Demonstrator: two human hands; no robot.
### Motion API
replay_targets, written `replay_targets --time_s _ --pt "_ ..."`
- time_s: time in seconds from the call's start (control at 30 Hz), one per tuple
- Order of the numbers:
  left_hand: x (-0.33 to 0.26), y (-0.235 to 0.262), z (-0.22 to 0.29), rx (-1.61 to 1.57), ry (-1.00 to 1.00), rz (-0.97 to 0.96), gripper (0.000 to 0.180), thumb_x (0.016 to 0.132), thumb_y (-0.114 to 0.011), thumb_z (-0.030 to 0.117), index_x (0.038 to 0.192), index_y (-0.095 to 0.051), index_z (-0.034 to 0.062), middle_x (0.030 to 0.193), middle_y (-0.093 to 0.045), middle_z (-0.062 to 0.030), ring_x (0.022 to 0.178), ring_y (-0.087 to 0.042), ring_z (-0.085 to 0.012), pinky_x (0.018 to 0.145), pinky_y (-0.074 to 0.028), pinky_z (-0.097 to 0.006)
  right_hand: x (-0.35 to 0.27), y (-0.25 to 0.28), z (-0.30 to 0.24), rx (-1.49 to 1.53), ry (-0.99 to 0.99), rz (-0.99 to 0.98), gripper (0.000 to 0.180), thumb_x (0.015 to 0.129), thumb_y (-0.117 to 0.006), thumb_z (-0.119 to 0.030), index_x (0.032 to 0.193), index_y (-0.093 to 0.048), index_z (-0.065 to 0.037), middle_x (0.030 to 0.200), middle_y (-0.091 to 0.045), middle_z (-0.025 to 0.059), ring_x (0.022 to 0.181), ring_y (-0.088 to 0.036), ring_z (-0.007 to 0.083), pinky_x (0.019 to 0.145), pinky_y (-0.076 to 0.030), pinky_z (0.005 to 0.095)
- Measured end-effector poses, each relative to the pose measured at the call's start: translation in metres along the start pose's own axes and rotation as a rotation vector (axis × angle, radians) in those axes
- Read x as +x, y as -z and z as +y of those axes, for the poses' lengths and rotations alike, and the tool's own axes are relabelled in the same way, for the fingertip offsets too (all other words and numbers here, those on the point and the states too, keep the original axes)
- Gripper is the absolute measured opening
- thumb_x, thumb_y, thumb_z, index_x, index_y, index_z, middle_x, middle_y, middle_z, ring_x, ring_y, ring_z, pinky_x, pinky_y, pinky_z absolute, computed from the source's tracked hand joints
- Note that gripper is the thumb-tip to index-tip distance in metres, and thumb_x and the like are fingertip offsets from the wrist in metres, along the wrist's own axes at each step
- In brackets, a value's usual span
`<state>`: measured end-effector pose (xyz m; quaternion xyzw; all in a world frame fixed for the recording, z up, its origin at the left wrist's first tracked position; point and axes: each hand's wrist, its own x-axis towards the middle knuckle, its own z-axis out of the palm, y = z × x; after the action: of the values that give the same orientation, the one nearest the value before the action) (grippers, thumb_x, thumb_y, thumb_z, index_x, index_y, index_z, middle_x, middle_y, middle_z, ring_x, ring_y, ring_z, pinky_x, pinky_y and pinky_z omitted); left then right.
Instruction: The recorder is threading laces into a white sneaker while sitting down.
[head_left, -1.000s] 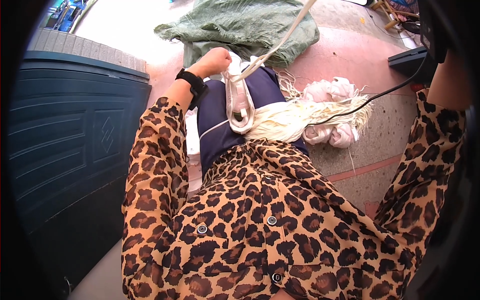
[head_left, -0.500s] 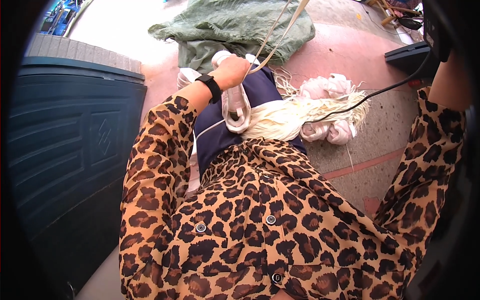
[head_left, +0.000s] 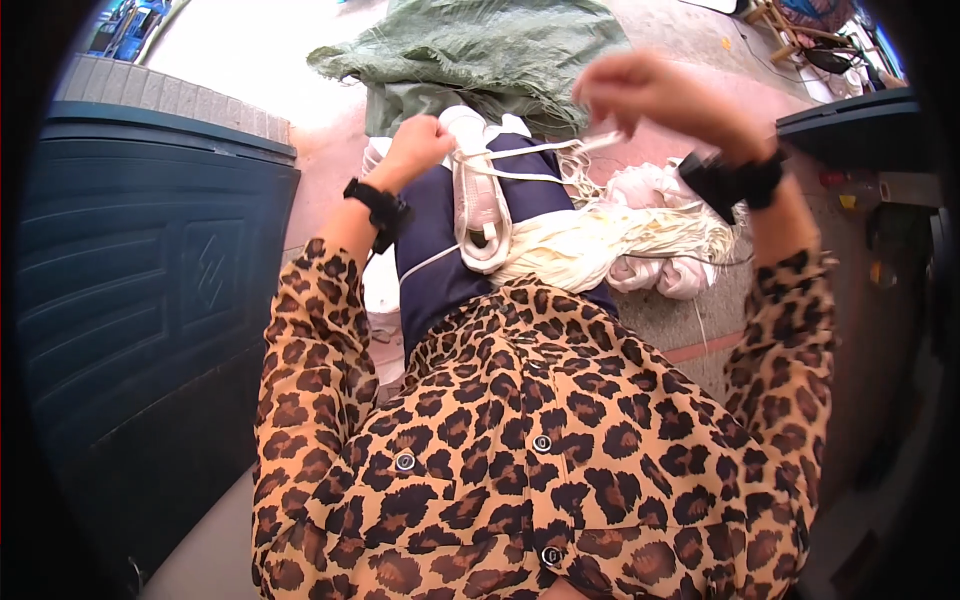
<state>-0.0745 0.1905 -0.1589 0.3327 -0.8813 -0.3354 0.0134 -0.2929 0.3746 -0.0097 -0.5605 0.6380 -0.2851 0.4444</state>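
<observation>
Winding step, by the look: L hand fisted on cord over lap, R hand pinching its far end, hands apart; next needs tension kept, prob another loop onto bundle.

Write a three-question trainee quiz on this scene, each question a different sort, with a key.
1. True or false: the left hand rests at the wound white cloth strip bundle on the lap.
2. The right hand pinches: A) a white strip strand, B) the green woven sack, C) a button.
3. Fill in: the loose cream fibre heap lies to the person's ____.

Key: 1 true; 2 A; 3 right.
</observation>
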Motion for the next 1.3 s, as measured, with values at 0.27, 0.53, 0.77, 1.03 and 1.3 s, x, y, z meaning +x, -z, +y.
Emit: replay_targets --time_s 0.27,0.53,0.77,1.03,1.3 --pt "-0.029 -0.035 -0.001 -0.211 0.187 0.163 0.022 0.069 -0.064 0.021 0.072 -0.063 -0.0012 0.062 -0.060 -0.0058 0.055 -0.054 -0.0115 0.053 -0.043 -0.025 0.062 -0.134 0.120 0.197 -0.134 0.001 0.021 0.082 -0.051 -0.017 0.083 -0.059 0.002 0.064 -0.058 0.0059 0.051 -0.054 0.0118 0.050 -0.045 0.0252" --pt "-0.027 -0.044 -0.004 -0.089 0.170 0.317 0.025 0.070 -0.063 0.023 0.075 -0.063 -0.0007 0.066 -0.062 -0.0101 0.060 -0.059 -0.0154 0.060 -0.046 -0.028 0.061 -0.147 0.103 0.056 -0.071 0.003 0.020 0.081 -0.051 -0.018 0.084 -0.059 0.000 0.071 -0.060 0.0120 0.062 -0.057 0.0198 0.059 -0.045 0.0314" --pt "-0.024 -0.026 -0.015 -0.990 0.363 -0.202 0.008 0.080 -0.057 0.017 0.077 -0.055 0.0102 0.060 -0.045 0.0067 0.047 -0.037 -0.0025 0.038 -0.028 -0.016 0.047 -0.151 0.093 0.029 -0.001 0.032 0.020 0.081 -0.050 -0.018 0.085 -0.059 0.000 0.072 -0.060 0.0155 0.068 -0.059 0.0264 0.063 -0.045 0.0342" --pt "-0.012 -0.013 -0.022 -1.101 0.379 -0.547 0.009 0.084 -0.055 0.018 0.078 -0.051 0.0133 0.062 -0.040 0.0090 0.051 -0.034 -0.0016 0.039 -0.025 -0.014 0.042 -0.154 0.088 0.094 -0.012 0.027 0.019 0.082 -0.049 -0.016 0.086 -0.058 0.000 0.069 -0.060 0.0136 0.064 -0.059 0.0238 0.060 -0.045 0.0330" --pt "0.000 -0.014 -0.017 -0.901 0.446 -0.147 0.015 0.081 -0.060 0.022 0.086 -0.053 0.0098 0.064 -0.042 0.0057 0.048 -0.036 -0.0026 0.036 -0.025 -0.016 0.035 -0.161 0.082 0.054 0.077 0.040 0.019 0.082 -0.051 -0.016 0.087 -0.057 0.000 0.070 -0.059 0.0158 0.066 -0.059 0.0282 0.060 -0.045 0.0341"
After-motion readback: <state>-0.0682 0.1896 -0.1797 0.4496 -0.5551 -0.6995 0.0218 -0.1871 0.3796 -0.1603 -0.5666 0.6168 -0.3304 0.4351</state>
